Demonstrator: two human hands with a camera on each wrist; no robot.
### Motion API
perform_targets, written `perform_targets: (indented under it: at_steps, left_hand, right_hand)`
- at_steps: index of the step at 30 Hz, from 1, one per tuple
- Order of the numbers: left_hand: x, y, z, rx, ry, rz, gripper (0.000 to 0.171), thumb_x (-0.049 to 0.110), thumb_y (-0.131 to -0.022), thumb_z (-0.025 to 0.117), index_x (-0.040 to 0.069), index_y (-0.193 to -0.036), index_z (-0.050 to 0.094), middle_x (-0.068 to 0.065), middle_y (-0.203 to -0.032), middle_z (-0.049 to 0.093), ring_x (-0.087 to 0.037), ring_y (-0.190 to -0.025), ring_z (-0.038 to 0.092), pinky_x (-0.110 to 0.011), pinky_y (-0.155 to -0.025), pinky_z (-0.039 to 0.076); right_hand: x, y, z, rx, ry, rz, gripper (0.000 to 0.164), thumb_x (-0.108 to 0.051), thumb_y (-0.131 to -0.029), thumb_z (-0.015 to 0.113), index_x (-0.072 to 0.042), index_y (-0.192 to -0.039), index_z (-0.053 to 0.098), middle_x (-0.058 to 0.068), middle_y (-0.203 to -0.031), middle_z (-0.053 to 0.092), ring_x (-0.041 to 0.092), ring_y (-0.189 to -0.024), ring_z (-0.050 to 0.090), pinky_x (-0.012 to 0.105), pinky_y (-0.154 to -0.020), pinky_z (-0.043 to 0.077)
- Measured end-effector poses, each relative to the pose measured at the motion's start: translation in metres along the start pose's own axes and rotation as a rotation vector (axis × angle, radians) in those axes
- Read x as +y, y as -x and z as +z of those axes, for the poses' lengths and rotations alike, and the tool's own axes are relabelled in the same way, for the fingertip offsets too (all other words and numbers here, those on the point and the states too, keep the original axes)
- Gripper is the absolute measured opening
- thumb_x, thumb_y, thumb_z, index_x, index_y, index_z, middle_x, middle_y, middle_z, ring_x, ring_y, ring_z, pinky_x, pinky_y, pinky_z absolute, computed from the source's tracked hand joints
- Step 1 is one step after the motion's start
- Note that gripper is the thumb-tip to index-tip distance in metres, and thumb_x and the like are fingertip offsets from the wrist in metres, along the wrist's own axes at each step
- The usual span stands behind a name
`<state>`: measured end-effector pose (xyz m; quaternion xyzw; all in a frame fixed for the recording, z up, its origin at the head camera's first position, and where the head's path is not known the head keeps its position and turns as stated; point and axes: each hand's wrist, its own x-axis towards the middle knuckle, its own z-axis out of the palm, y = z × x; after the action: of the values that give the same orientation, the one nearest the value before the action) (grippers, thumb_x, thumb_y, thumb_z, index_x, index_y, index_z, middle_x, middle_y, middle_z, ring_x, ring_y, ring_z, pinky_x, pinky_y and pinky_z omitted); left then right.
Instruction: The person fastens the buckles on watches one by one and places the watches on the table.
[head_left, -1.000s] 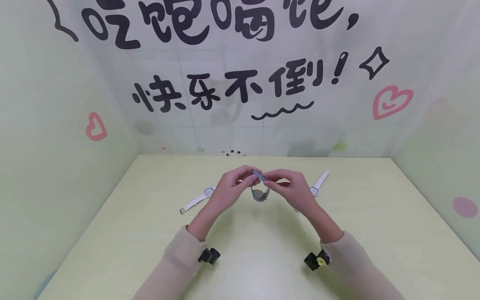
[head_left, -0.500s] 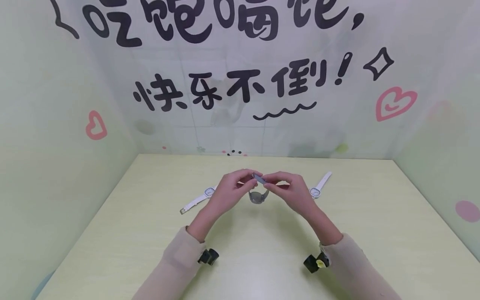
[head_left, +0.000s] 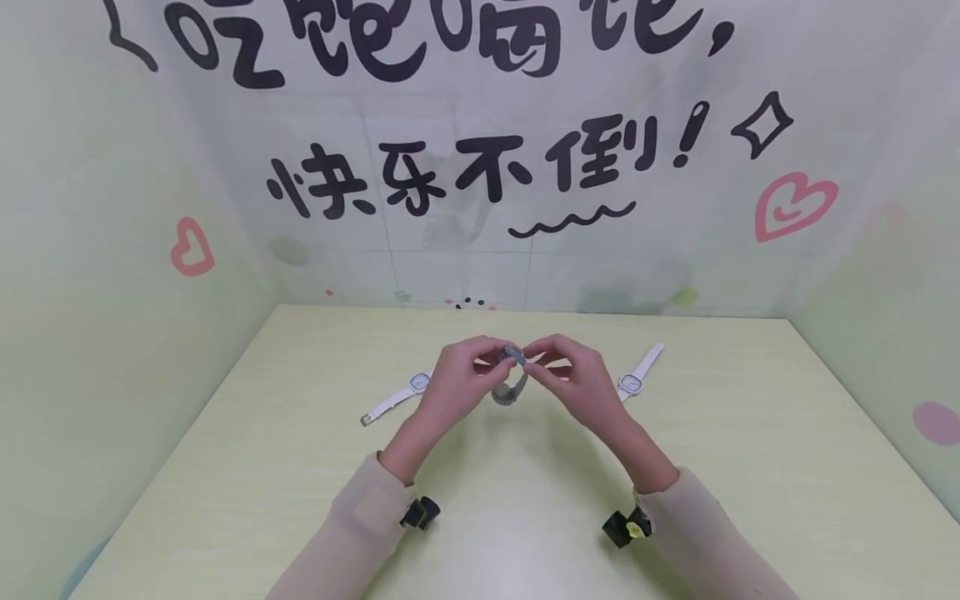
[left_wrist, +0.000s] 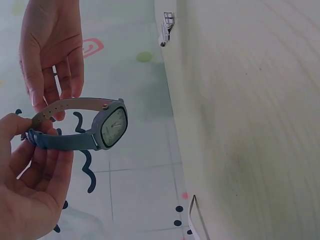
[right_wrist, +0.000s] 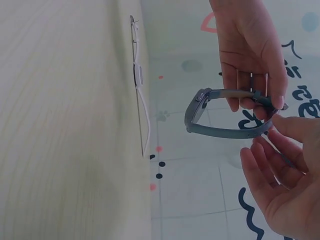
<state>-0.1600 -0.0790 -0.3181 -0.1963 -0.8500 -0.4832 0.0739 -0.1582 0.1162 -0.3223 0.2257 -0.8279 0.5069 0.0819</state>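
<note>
A blue-grey wristwatch (head_left: 506, 394) hangs above the table between both hands, its strap bent into a loop with the dial at the bottom. My left hand (head_left: 460, 375) pinches the strap near the buckle. Thumb and fingers of my right hand (head_left: 576, 377) grip the strap close beside it. In the left wrist view the rounded square dial of the watch (left_wrist: 114, 126) faces right. From the right wrist view, the blue-grey watch (right_wrist: 227, 132) appears side-on, the strap ends meeting at the fingertips. Fingers partly hide the buckle, so whether it is fastened is unclear.
On the table (head_left: 480, 517), a white wristwatch (head_left: 395, 403) lies left of the hands, partly behind the left one. Another white wristwatch (head_left: 632, 383) lies on the right, partly behind the right hand. A lettered backdrop (head_left: 480, 225) stands behind the table's far edge.
The hanging watch dial has swung slightly left and turned, now lying more behind the left fingers. The right hand has shifted slightly left, closer to the left hand.
</note>
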Motion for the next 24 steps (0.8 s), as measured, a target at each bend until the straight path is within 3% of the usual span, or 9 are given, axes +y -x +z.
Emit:
perform_targets:
  at_steps: [12,17,24]
  left_hand:
    - [0.003,0.000,0.000,-0.026,-0.069,-0.012,0.020,0.011,-0.092,0.071,0.004,-0.110,0.074,-0.009,-0.097,0.074,-0.017,-0.085,0.069,-0.026,-0.079,0.061]
    - [0.005,0.000,0.004,-0.045,-0.224,-0.001,0.021,0.016,-0.093,0.070,0.007,-0.112,0.074,-0.005,-0.094,0.072,-0.014,-0.083,0.067,-0.025,-0.077,0.060]
    - [0.013,0.003,0.007,-0.046,-0.480,0.056,0.021,0.027,-0.093,0.070,0.014,-0.108,0.076,-0.002,-0.093,0.073,-0.012,-0.076,0.065,-0.025,-0.070,0.057]
  right_hand:
    - [-0.008,-0.002,0.005,0.072,0.062,-0.144,0.019,-0.007,-0.090,0.073,-0.004,-0.108,0.069,0.010,-0.105,0.072,0.023,-0.092,0.070,0.036,-0.078,0.063]
    - [-0.010,-0.001,0.007,0.088,0.142,-0.192,0.013,-0.009,-0.089,0.074,-0.006,-0.102,0.070,0.006,-0.099,0.071,0.018,-0.090,0.068,0.030,-0.077,0.062]
    - [-0.011,0.001,0.011,0.129,0.255,-0.216,0.012,-0.010,-0.085,0.078,-0.007,-0.094,0.070,0.004,-0.092,0.068,0.018,-0.088,0.068,0.032,-0.076,0.062]
